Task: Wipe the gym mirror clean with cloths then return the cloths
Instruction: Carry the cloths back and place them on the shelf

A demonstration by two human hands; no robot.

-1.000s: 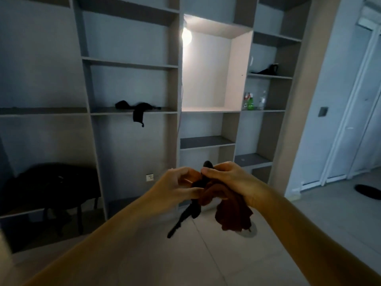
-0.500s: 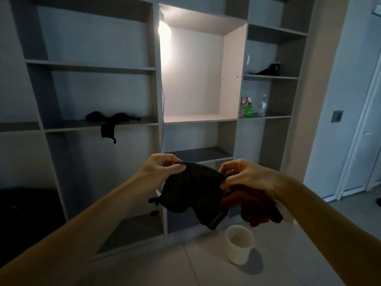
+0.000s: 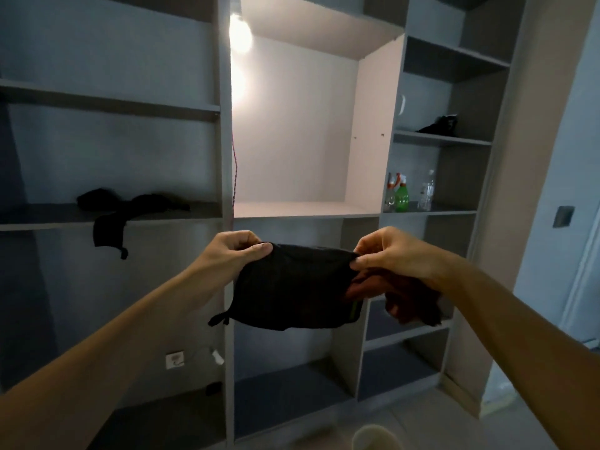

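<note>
Head view: you stand facing a tall grey shelf unit [image 3: 224,157], both forearms stretched out in front of it.
Your left hand [image 3: 232,254]: fingers curled, thumb and forefinger pinching the top left corner of the black cloth [image 3: 292,287].
Your right hand [image 3: 393,254]: thumb and forefinger pinching the top right corner of the same cloth.
Task cloths: the black cloth hangs spread between your two hands at about chest height, clear of every shelf, with a small loop dangling at its lower left. The dark red cloth [image 3: 412,303] hangs bunched just under your right hand, touching the black cloth's right edge; you cannot tell which fingers hold it.
Shelf to your left: another dark cloth [image 3: 130,206] lies on it, one end drooping over the front edge.
Middle bay: a lit bulb [image 3: 240,34] glows at its upper left.
Shelves to your right: two spray bottles [image 3: 397,196] and a clear bottle [image 3: 428,193] stand together; a dark item [image 3: 438,125] lies one shelf higher.
Floor: the rim of a white cup [image 3: 373,438] shows at the bottom edge.
</note>
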